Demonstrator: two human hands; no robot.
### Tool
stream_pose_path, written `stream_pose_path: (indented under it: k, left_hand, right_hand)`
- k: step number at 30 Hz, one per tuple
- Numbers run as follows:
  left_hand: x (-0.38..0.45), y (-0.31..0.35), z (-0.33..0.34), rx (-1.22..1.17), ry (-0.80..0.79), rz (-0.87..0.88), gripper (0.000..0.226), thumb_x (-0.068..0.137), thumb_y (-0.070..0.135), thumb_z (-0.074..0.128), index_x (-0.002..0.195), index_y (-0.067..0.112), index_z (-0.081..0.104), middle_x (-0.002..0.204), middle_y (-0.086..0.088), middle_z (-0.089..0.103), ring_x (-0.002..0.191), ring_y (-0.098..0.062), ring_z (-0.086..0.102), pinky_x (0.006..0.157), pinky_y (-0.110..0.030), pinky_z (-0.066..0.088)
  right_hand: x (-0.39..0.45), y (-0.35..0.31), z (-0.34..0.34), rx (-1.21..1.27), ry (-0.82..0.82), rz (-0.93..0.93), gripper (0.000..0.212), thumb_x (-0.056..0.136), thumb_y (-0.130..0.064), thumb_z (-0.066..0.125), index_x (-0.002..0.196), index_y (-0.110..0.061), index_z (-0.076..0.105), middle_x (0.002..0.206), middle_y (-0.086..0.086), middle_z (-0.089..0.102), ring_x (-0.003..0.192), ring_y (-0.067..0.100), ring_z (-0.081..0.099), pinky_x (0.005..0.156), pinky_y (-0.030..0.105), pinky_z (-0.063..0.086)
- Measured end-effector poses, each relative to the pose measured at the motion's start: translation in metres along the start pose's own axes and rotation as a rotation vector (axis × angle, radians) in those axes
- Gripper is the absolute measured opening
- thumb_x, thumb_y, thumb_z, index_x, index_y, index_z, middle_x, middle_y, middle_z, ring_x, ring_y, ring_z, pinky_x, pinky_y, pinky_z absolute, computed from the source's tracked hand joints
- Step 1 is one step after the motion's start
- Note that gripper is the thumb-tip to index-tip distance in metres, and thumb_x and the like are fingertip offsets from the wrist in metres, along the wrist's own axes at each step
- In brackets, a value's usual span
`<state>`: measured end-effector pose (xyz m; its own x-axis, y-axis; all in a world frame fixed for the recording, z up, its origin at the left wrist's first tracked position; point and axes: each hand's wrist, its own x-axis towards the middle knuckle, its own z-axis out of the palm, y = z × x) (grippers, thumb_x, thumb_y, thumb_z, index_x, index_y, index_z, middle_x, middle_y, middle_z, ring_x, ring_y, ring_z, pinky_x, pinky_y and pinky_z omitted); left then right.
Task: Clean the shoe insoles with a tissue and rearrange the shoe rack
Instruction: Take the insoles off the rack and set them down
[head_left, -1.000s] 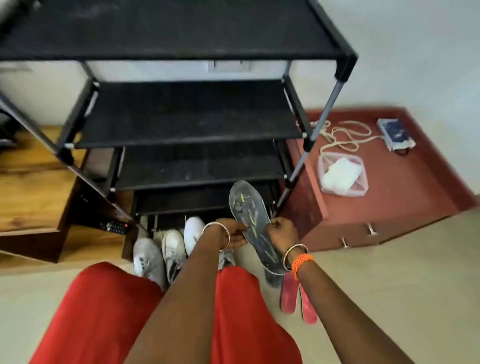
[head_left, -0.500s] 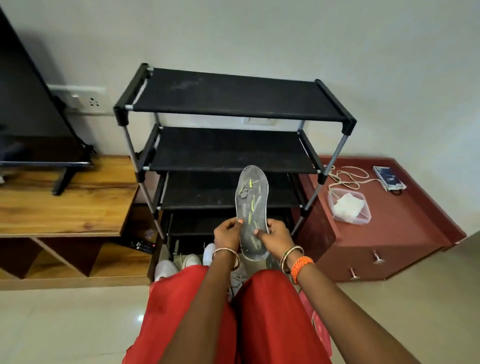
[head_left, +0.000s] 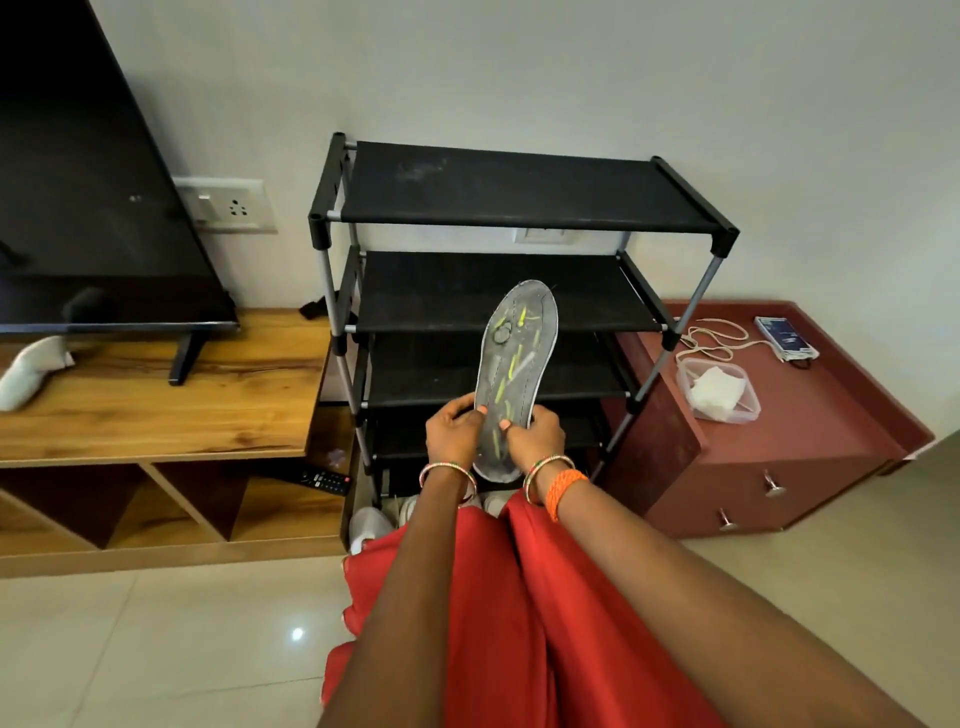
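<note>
Insole (head_left: 514, 379) upright before the shoe rack (head_left: 519, 291), heel end pinched by left hand (head_left: 452, 434) and right hand (head_left: 535, 436) (thumbs on its face, fingers curled behind), arms extended, bare shelves behind, open floor (head_left: 156, 649) left.

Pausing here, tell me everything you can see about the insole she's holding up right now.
The insole is a grey, flat, foot-shaped piece, thin and flexible-looking, with a paler edge, yellow-green dashes down its face and a small dark ring near the top. It stands roughly upright, tilted slightly right, wide end up, in front of the black shoe rack without touching it. The left hand and right hand pinch its lower edges; nothing else touches it. No tissue is on it.
</note>
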<state>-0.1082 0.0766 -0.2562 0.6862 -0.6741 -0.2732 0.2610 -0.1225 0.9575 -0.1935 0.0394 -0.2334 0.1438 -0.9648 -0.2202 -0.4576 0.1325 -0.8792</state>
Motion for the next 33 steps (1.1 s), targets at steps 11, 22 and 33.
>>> stream_pose_path:
  k: [11,22,33]
  left_hand:
    - [0.011,0.041,-0.005,-0.083,-0.194,-0.164,0.033,0.086,-0.012,0.050,0.119,-0.006,0.054,0.083,-0.007,0.062,0.075,-0.017,0.061,0.065,-0.030,0.054]
    - [0.017,0.043,0.041,-0.149,0.062,-0.195,0.028,0.086,-0.008,0.053,0.111,0.000,0.062,0.096,-0.014,0.063,0.084,-0.027,0.062,0.056,-0.027,0.055]
    - [0.044,0.046,0.081,-0.268,0.214,-0.232,0.024,0.082,-0.011,0.054,0.103,-0.003,0.061,0.106,-0.023,0.063,0.079,-0.029,0.060,0.064,-0.037,0.057]
  right_hand:
    - [0.040,-0.045,0.005,0.080,-0.105,0.087,0.025,0.083,-0.011,0.065,0.106,0.000,0.064,0.106,0.015,0.067,0.097,0.030,0.064,0.082,0.031,0.051]
    - [0.067,-0.007,-0.055,0.295,-0.064,0.203,0.024,0.094,-0.018,0.046,0.071,-0.016,0.052,0.067,0.003,0.056,0.057,0.014,0.052,0.051,0.026,0.042]
    - [0.105,0.036,-0.122,0.192,-0.021,0.175,0.028,0.092,-0.006,0.041,0.075,-0.014,0.061,0.065,0.003,0.058,0.053,0.011,0.052,0.045,0.020,0.042]
